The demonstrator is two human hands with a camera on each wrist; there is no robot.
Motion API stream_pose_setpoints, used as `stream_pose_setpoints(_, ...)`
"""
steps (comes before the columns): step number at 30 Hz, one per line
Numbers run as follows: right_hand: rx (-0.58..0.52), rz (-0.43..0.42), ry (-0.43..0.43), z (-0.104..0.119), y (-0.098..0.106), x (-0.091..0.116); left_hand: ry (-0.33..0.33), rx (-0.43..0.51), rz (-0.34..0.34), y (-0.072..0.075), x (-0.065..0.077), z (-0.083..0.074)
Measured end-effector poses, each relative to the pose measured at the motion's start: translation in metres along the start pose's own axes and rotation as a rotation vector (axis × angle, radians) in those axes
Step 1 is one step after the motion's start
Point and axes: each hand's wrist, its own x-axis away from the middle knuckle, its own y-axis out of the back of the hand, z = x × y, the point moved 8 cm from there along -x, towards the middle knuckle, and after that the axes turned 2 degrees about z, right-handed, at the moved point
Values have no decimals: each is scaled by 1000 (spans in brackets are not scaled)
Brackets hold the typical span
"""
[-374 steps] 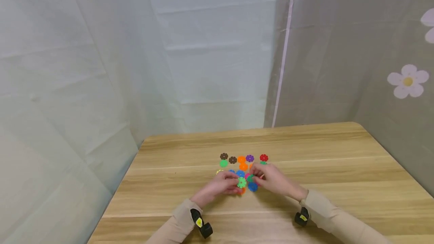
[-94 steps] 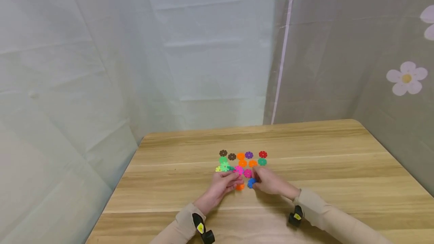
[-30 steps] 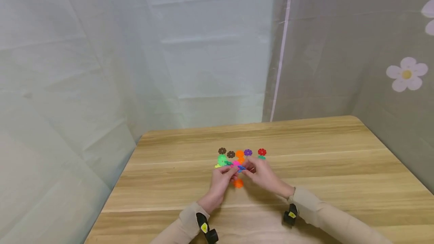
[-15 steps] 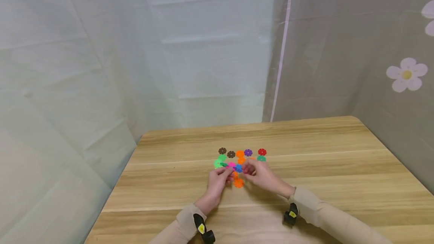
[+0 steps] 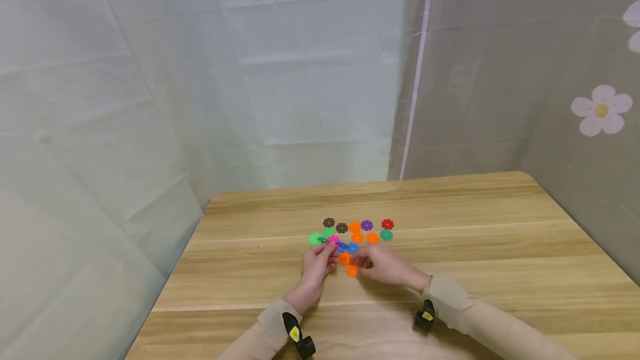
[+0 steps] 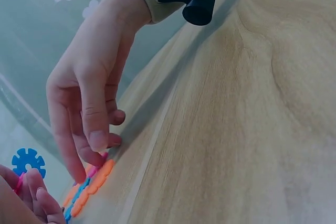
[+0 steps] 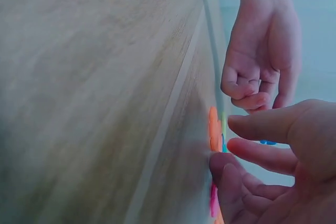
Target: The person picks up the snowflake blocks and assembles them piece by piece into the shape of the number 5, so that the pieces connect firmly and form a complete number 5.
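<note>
Chain of notched discs [image 5: 324, 240] is running left to right below frame centre; I am pinching its pink disc [image 5: 333, 240] with the left hand [image 5: 315, 266]; the right hand [image 5: 384, 264], nearer its blue end [image 5: 343, 245], is showing parted, seemingly empty fingers.

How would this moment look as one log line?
left hand: holds linked discs | right hand: holds nothing, near orange discs | red disc: on table

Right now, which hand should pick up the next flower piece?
Probably the right hand: it looks free and close to the nearest orange piece. The left hand is pinching a pink piece.
</note>
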Motion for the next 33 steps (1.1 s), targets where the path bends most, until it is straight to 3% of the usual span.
stream_pose_setpoints(6, 132, 42, 31, 7, -5, 1, 15, 10, 10, -1, 0, 2)
stream_pose_setpoints(10, 150, 42, 25, 8, -6, 3, 24, 3, 15, -3, 2, 3)
stream_pose_setpoints(25, 14, 74, -61, -3, -4, 8, 23, -42, 47, -6, 2, 8)
stream_pose_setpoints(33, -112, -22, -85, -11, 4, 8, 25, -31, 52, -7, -1, 6)
